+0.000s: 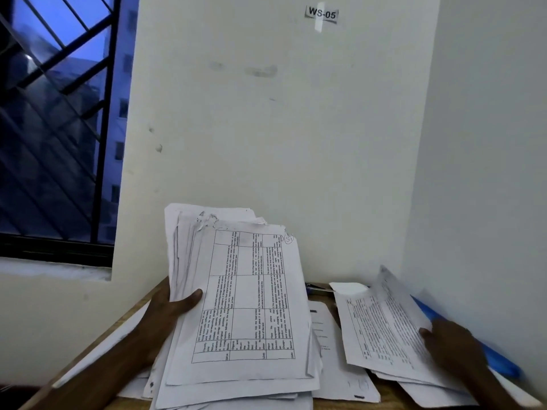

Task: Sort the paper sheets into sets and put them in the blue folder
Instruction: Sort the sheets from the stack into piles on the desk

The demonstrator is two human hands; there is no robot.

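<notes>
1. My left hand [174,306] grips the stack of paper sheets [245,309]. The thumb lies across the front of the stack's left edge and the fingers are hidden behind it.
2. The stack is thick and tilted up off the table [389,393], with its lower end down among the papers lying there. Its upper edges are ragged and not squared up.
3. The top sheet of the stack carries a printed table that reads sideways from my view. There is a circled handwritten mark at its upper right corner, which I can't read.
4. My right hand [450,341] holds a printed sheet [381,329] by its right edge. The thumb is on top and the fingers underneath are out of sight.
5. The printed sheet's far end curls upward and is motion-blurred. It sits over a few more sheets on the right side of the table.
6. The blue folder [503,363] lies along the right wall, under and behind those right-hand sheets, so only a blue strip shows.
7. Loose sheets [334,350] lie flat on the table between the stack and the printed sheet.
8. A small dark item [318,287] lies at the back of the table. It is too small for me to identify.
9. On the wall [266,128] is a label [322,13] reading "WS-05", and a barred window [53,113] is on the left.
</notes>
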